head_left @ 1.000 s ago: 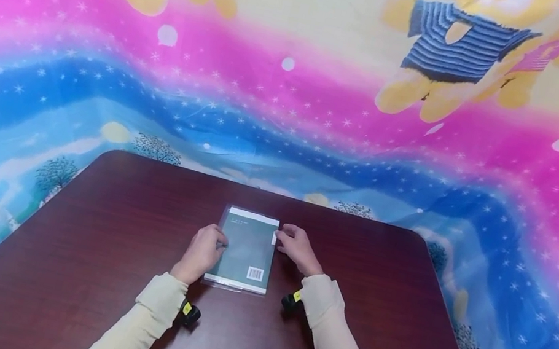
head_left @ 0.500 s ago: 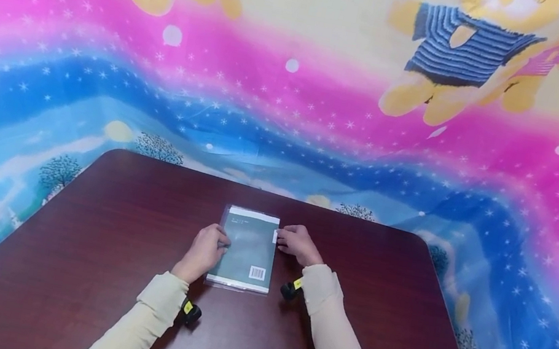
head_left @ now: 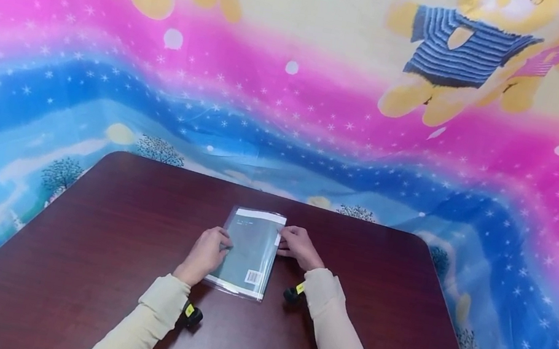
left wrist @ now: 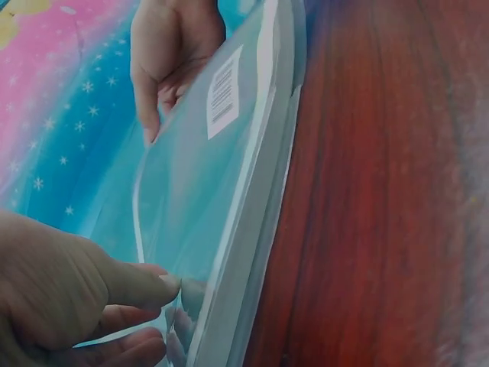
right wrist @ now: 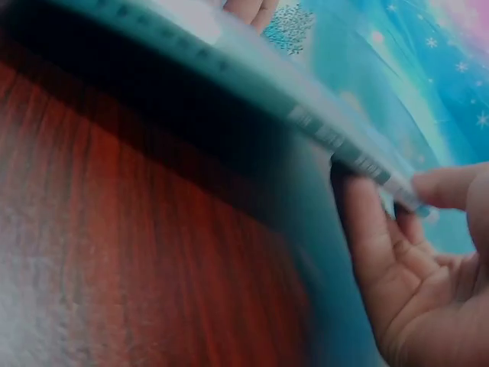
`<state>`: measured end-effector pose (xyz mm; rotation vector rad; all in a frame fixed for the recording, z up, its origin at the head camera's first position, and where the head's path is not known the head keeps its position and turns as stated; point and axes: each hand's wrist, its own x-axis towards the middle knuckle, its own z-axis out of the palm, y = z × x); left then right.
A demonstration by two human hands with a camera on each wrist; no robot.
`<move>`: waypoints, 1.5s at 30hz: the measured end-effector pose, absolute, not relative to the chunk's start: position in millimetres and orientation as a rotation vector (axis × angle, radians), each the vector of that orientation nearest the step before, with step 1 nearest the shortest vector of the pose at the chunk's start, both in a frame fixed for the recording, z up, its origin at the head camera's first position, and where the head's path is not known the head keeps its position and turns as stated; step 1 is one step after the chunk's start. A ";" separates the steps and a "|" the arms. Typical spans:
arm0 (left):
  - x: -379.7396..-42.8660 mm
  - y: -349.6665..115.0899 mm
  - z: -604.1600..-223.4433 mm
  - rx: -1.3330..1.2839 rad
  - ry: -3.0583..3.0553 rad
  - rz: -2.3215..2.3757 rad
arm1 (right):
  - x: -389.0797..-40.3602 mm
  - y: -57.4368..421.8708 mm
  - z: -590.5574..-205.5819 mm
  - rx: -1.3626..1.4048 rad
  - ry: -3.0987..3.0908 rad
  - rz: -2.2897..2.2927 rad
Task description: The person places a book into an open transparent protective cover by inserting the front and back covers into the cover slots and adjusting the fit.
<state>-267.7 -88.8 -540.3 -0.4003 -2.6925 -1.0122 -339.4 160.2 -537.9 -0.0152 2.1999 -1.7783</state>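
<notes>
A book [head_left: 249, 250] with a grey-green back cover, a barcode label and a clear plastic jacket is in front of me in the head view. Its spine side, at the right, is tilted up off the table; dark shadow lies beneath it in the right wrist view. My right hand [head_left: 300, 248] pinches that edge near the far corner, thumb above and fingers underneath [right wrist: 367, 222]. At the opposite edge, my left hand [head_left: 206, 255] pinches the book's open side, its thumb [left wrist: 145, 284] on the jacket. Some left fingertips are seen only through the plastic.
The book is over a dark red-brown wooden table [head_left: 121, 246] with rounded far corners. Behind it hangs a printed cloth [head_left: 251, 82] with bears and snowflakes. Each wrist wears a small black camera, such as the left camera [head_left: 193, 315].
The book's right side has risen from the table, tilting the cover, and its near edge has shifted slightly toward me. My right hand has come up with it; my left hand stays nearly in place.
</notes>
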 end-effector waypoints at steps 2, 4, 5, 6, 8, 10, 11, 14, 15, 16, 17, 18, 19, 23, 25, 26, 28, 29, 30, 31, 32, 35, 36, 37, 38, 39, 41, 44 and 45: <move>-267.2 -87.2 -540.2 -0.409 -2.688 -0.990 | -339.0 160.8 -538.2 -0.036 2.185 -1.806; -266.9 -85.5 -539.2 -0.415 -2.689 -0.981 | -338.3 161.3 -537.8 -0.065 2.175 -1.830; -266.7 -84.7 -538.3 -0.413 -2.691 -0.981 | -337.9 161.3 -537.3 -0.081 2.172 -1.840; -266.3 -83.8 -537.1 -0.410 -2.697 -0.983 | -337.4 161.1 -536.7 -0.099 2.171 -1.849; -265.1 -82.0 -534.3 -0.396 -2.722 -0.992 | -335.6 160.4 -536.0 -0.131 2.182 -1.855; -263.8 -79.5 -531.7 -0.387 -2.750 -0.992 | -333.4 159.4 -535.9 -0.144 2.197 -1.868; -263.4 -78.1 -530.8 -0.384 -2.761 -0.995 | -332.6 158.9 -536.1 -0.141 2.202 -1.879; -261.7 -72.7 -529.8 -0.383 -2.784 -1.021 | -330.1 157.8 -536.9 -0.121 2.215 -1.922; -261.2 -70.7 -529.9 -0.387 -2.785 -1.032 | -329.8 157.7 -537.2 -0.113 2.220 -1.935; -261.0 -68.7 -529.8 -0.389 -2.784 -1.036 | -330.2 157.4 -537.5 -0.106 2.225 -1.946; -260.4 -66.9 -529.3 -0.387 -2.785 -1.049 | -330.5 157.1 -537.0 -0.101 2.231 -1.954; -259.5 -64.9 -527.9 -0.393 -2.785 -1.061 | -330.8 156.8 -536.3 -0.099 2.237 -1.962; -258.8 -62.5 -526.3 -0.396 -2.786 -1.070 | -331.2 156.5 -535.2 -0.096 2.243 -1.968; -253.9 -51.2 -513.3 -0.448 -2.787 -1.084 | -331.5 156.2 -527.0 -0.087 2.277 -1.980; -251.5 -44.3 -504.7 -0.485 -2.792 -1.090 | -330.8 155.7 -521.1 -0.089 2.293 -1.988; -250.3 -40.9 -500.3 -0.504 -2.792 -1.093 | -330.3 155.3 -518.0 -0.092 2.302 -1.994; -249.1 -34.1 -492.9 -0.530 -2.797 -1.080 | -329.8 153.8 -510.7 -0.098 2.323 -2.008; -248.6 -30.9 -489.6 -0.542 -2.794 -1.071 | -330.2 153.0 -507.4 -0.101 2.328 -2.020; -248.0 -28.0 -486.5 -0.547 -2.791 -1.052 | -330.4 152.1 -503.9 -0.109 2.333 -2.030; -247.7 -24.6 -484.0 -0.545 -2.786 -1.028 | -330.3 151.9 -500.3 -0.115 2.339 -2.036; -247.4 -21.2 -481.9 -0.537 -2.780 -0.984 | -330.6 151.6 -497.3 -0.121 2.341 -2.044; -247.2 -12.4 -477.7 -0.530 -2.722 -0.792 | -330.6 151.6 -489.3 -0.147 2.325 -2.065; -247.0 -9.8 -476.8 -0.531 -2.697 -0.729 | -330.2 151.8 -487.1 -0.161 2.315 -2.068; -247.0 -7.5 -476.3 -0.532 -2.669 -0.665 | -330.0 152.1 -485.3 -0.173 2.299 -2.074; -246.9 -5.5 -475.8 -0.534 -2.642 -0.611 | -329.6 152.4 -483.8 -0.193 2.281 -2.079; -247.0 -3.8 -475.1 -0.534 -2.620 -0.565 | -329.2 152.9 -482.7 -0.216 2.264 -2.082; -246.8 -1.9 -473.3 -0.528 -2.591 -0.527 | -328.2 154.3 -481.6 -0.267 2.230 -2.078; -247.5 -3.2 -470.4 -0.498 -2.576 -0.542 | -326.9 157.0 -483.4 -0.361 2.174 -2.057; -248.1 -4.4 -469.0 -0.491 -2.572 -0.560 | -326.5 158.0 -484.7 -0.386 2.159 -2.050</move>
